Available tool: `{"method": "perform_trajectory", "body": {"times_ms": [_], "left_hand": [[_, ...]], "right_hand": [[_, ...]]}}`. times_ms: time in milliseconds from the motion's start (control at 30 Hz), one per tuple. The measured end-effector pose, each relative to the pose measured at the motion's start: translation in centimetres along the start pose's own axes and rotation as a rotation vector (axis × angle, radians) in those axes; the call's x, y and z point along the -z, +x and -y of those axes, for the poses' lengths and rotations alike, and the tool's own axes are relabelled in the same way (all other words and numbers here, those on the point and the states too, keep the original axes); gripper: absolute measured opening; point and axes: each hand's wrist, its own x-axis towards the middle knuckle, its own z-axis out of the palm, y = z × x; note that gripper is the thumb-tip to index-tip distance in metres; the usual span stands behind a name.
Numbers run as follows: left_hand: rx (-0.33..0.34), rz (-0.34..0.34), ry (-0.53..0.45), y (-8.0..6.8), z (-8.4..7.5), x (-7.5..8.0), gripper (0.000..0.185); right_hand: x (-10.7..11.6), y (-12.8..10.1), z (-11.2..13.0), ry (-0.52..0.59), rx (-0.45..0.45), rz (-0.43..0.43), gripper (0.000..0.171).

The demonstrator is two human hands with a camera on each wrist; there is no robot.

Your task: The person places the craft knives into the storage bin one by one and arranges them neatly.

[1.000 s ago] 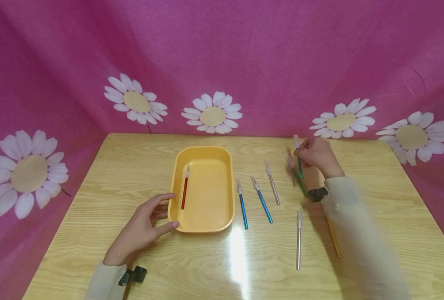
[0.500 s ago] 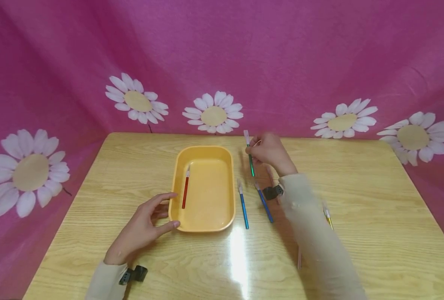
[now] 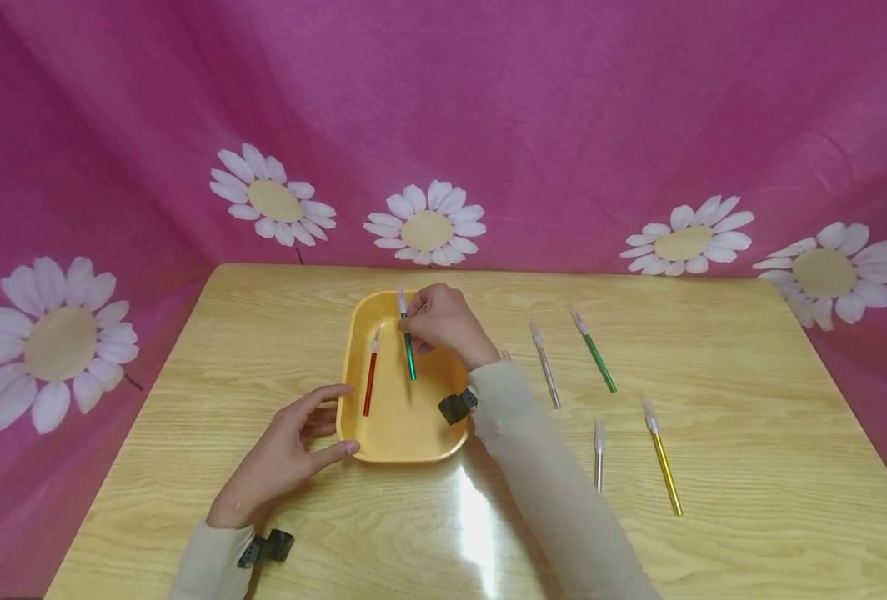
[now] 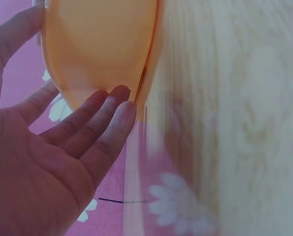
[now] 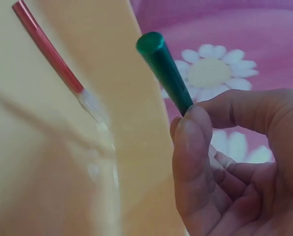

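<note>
One red pen (image 3: 369, 383) already lay in the yellow tray (image 3: 356, 350), the right hand (image 3: 443, 325) pinched a green pen (image 3: 409, 350) above it, the left hand (image 3: 286, 454), fingers spread, touched its rim, and four pens waited on the bench (image 3: 751, 400).
</note>
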Motion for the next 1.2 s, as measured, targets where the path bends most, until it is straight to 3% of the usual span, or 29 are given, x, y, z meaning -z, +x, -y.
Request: {"method": "perform_trajectory", "body": {"times_ms": [200,467,767,1200], "left_hand": [[0.004,0.012,0.000,0.0,0.0,-0.2,0.068],[0.037,0.020,0.001,0.2,0.1,0.2,0.069],[0.023,0.018,-0.005,0.1,0.2,0.2,0.070],[0.026,0.014,-0.006,0.1,0.2,0.0,0.069]], "right_hand": [[-2.4,0.9,-0.3,-0.014,-0.028,0.068,0.025],[-4.0,1.5,-0.9,-0.060,-0.066,0.051,0.035],[-4.9,2.7,-1.1,-0.171,-0.116,0.133,0.024],[-5.3,2.7,-0.9,-0.139,-0.162,0.184,0.029]]}}
